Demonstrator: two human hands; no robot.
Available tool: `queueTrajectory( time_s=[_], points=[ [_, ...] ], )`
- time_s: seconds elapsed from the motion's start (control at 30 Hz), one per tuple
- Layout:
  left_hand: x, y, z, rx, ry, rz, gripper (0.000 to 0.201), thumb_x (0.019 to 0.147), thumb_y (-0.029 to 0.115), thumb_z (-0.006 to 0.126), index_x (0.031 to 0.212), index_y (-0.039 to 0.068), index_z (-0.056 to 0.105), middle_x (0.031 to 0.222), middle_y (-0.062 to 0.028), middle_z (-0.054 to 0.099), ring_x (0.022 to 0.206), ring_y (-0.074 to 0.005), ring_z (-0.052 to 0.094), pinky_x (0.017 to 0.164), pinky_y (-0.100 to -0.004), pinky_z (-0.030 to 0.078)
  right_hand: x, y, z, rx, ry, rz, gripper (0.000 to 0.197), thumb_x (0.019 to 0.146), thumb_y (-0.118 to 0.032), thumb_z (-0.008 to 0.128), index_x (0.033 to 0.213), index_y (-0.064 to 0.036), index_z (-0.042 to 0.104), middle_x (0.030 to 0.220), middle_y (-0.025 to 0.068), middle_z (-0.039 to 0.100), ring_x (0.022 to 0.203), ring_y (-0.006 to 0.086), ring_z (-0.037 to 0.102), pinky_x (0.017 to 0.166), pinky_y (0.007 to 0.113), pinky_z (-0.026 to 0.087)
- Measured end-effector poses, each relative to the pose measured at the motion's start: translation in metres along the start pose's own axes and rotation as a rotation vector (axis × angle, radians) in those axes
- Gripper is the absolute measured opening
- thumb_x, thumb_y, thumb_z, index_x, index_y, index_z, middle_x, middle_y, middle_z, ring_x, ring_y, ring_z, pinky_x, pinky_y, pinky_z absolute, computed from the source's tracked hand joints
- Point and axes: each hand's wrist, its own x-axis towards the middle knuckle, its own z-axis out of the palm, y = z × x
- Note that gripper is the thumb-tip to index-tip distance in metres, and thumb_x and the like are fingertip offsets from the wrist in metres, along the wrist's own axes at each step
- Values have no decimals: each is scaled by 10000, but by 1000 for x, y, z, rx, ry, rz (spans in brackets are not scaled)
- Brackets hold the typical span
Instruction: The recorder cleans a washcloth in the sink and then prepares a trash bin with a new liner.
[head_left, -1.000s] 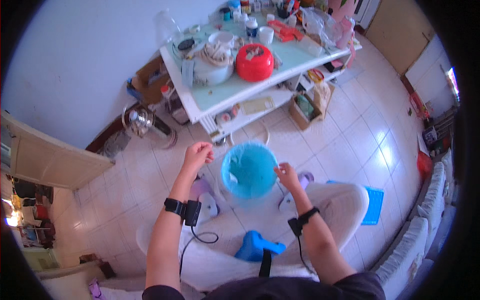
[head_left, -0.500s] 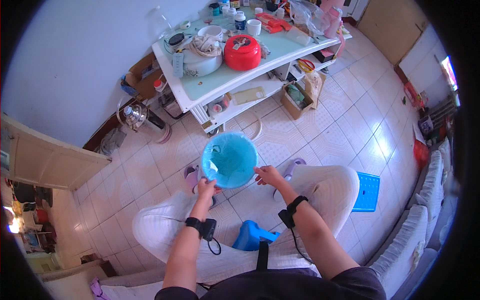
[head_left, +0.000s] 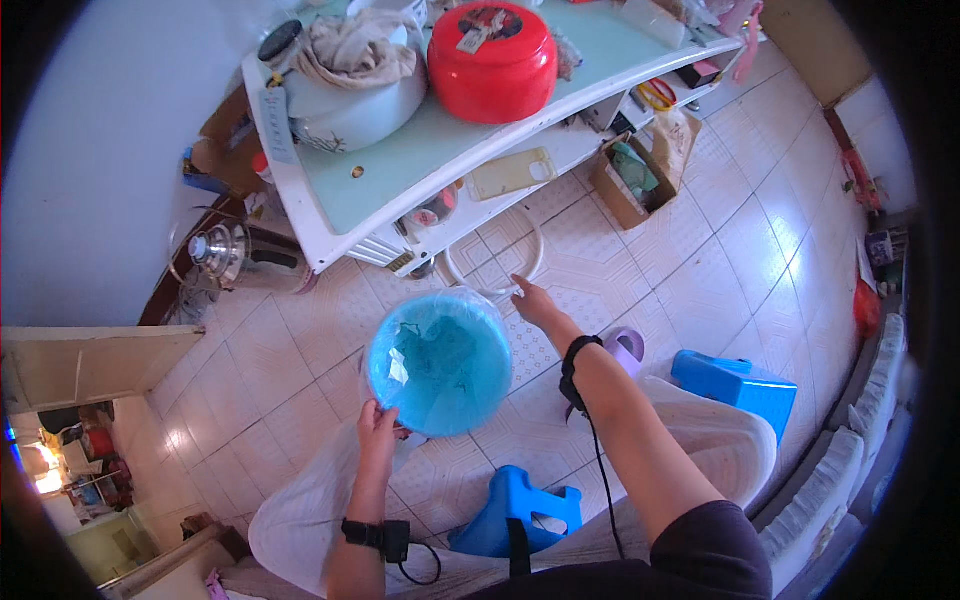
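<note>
A round blue bin (head_left: pixel 450 375) lined with a thin clear plastic bag sits between my legs, its mouth facing up. My left hand (head_left: pixel 376 425) grips its near-left rim, fingers closed over the bag's edge. Beyond the bin, a white ring (head_left: pixel 539 258) lies on the floor by the table's lower shelf. My right hand (head_left: pixel 535 300) is stretched out past the bin's right side, with its fingers closed at the ring's near edge. Part of the grip is hidden behind the hand.
The glass-topped white table (head_left: pixel 400 190) carries a red round container (head_left: pixel 492 65) and a white pot (head_left: pixel 355 105) with a cloth. An open cardboard box (head_left: pixel 625 205) stands beside it. Blue stools (head_left: pixel 740 390) stand right and below; a glass jar (head_left: pixel 245 260) is left.
My right hand has left the bin's rim and reached forward to the white ring. The bin has shifted left and nearer, still in my left hand. I lean closer to the table.
</note>
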Motion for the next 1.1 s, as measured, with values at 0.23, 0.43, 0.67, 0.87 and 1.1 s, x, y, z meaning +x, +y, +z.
queueTrajectory(
  time_s=[0.23, 0.43, 0.67, 0.87, 1.1],
  points=[
    [6, 5, 3, -50, -1, 5, 166, 881, 77, 559, 1030, 11, 529, 875, -67, 576, 744, -159, 616, 612, -300, 542, 32, 3, 36, 547, -43, 339, 314, 936, -282, 522, 1146, -51, 555, 788, 126, 672, 634, 202, 666, 557, 324, 550],
    [5, 4, 4, -132, 5, 39, 228, 895, 96, 559, 1106, 10, 548, 873, -57, 581, 740, -159, 620, 628, -311, 549, -26, 23, -10, 605, 299, 363, 321, 855, -303, 662, 931, 7, 622, 656, 108, 648, 537, 173, 647, 480, 292, 537],
    [26, -12, 11, -95, -121, 170, 201, 911, 80, 528, 1096, 7, 559, 928, -83, 613, 759, -186, 640, 623, -338, 565, -131, 67, -114, 669, 564, 556, 203, 782, -196, 669, 820, 3, 673, 626, 95, 643, 504, 158, 622, 471, 280, 509],
    [25, -8, 52, -136, -245, 142, 270, 915, 111, 541, 1155, -7, 504, 888, -126, 620, 681, -215, 650, 570, -352, 565, -174, 44, -166, 891, 527, 339, 185, 787, -154, 647, 904, -13, 621, 667, 82, 618, 512, 147, 578, 476, 260, 487],
    [54, 2, 38, 344, 76, 624, 381, 950, 281, 527, 1166, -33, 544, 946, -149, 665, 861, -220, 664, 682, -304, 533, -214, -59, -158, 246, 375, -64, 242, 783, -196, 650, 979, -62, 607, 774, 140, 642, 698, 252, 628, 643, 357, 502]
  ],
)
